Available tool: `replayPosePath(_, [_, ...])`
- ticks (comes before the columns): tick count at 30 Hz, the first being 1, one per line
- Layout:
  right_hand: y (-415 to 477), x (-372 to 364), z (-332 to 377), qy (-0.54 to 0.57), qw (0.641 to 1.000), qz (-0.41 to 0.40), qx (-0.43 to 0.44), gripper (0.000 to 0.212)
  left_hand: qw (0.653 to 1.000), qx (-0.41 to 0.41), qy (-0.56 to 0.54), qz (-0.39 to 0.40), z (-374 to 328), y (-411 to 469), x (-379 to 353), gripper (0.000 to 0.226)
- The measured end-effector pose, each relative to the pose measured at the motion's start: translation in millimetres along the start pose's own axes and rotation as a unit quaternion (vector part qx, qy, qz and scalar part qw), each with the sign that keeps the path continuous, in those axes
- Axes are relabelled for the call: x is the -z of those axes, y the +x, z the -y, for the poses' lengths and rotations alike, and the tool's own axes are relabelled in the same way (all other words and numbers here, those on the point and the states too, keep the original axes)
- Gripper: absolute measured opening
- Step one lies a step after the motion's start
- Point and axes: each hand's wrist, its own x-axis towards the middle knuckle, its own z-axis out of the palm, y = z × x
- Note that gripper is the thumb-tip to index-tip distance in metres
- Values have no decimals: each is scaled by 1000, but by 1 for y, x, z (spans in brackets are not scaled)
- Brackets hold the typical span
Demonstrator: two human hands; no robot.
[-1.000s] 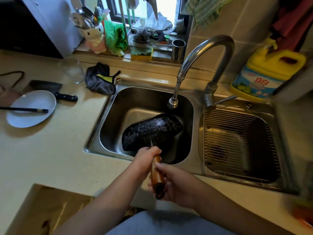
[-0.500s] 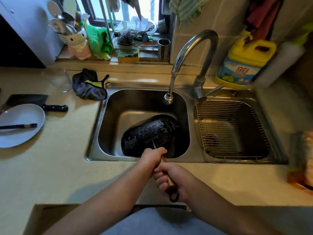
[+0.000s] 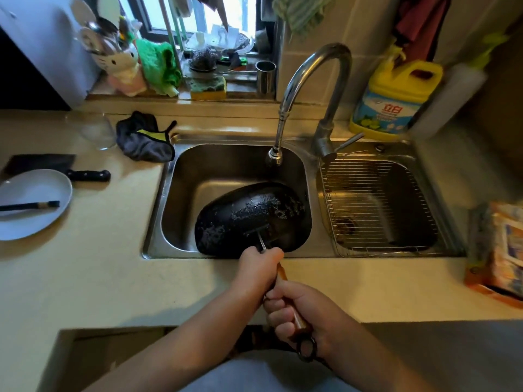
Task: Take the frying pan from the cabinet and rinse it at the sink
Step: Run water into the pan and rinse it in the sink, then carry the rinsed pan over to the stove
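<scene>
Head view: a beige table with a double stainless-steel sink (image 3: 158,222) was seen from above, both forearms reaching in from the near edge.
Pan: the black round frying pan (image 3: 249,219) lay tilted in the left basin, its speckled underside up, leaning toward the basin's near right corner.
Handle: the brown wooden handle (image 3: 283,275) with a metal hanging ring at its end ran from the pan back over the sink's near rim and the table's near edge.
Left hand: the left hand (image 3: 257,273) was closed around the handle close to the pan, at the sink's near rim.
Right hand: the right hand (image 3: 305,315) was clenched around the handle's rear part, just behind the left hand, fingers curled under it.
Tap: the curved steel faucet (image 3: 311,80) stood at the sink's far rim between the basins, its spout over the left basin above the pan; whether water ran could not be told.
Right basin: a wire rack (image 3: 365,205) sat inside it.
Table, left edge: a white round plate (image 3: 36,210) with dark chopsticks (image 3: 31,205) across it, and a black-handled cleaver (image 3: 56,165) just behind.
Table, far side: a dark grey cloth (image 3: 144,140) lay by the sink's far left corner; a yellow detergent jug (image 3: 393,103) stood at the far right.
</scene>
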Motion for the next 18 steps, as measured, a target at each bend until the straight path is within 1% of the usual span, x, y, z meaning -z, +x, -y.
replayPosePath(4, [-24,9,1,-54,998,28,-15,17,999,-19,-30,-38,-5,-26,-12,17])
replayPosePath(6, [-39,15,3,-71,996,51,-29,18,997,-36,-29,-68,-8,-42,-18,15])
replayPosePath(9, [-65,25,6,-103,990,86,-54,20,991,-52,-71,-102,-9,-69,-31,15])
replayPosePath(12, [-89,34,6,-183,975,105,-61,15,984,-67,-91,-139,-6,-98,-41,22])
replayPosePath(14, [-102,37,4,-278,953,114,-30,9,980,-68,-105,-152,-4,-117,-41,26])
replayPosePath(15, [-107,38,2,-333,936,115,-6,8,979,-70,-117,-151,-3,-126,-38,25])
replayPosePath(16, [-111,37,0,-397,911,111,15,10,978,-72,-139,-141,-2,-135,-35,21])
replayPosePath(17, [-114,35,-3,-469,877,102,34,14,974,-71,-172,-128,0,-144,-31,15])
replayPosePath(18, [-116,32,-8,-541,834,91,51,17,967,-63,-214,-121,2,-153,-27,10])
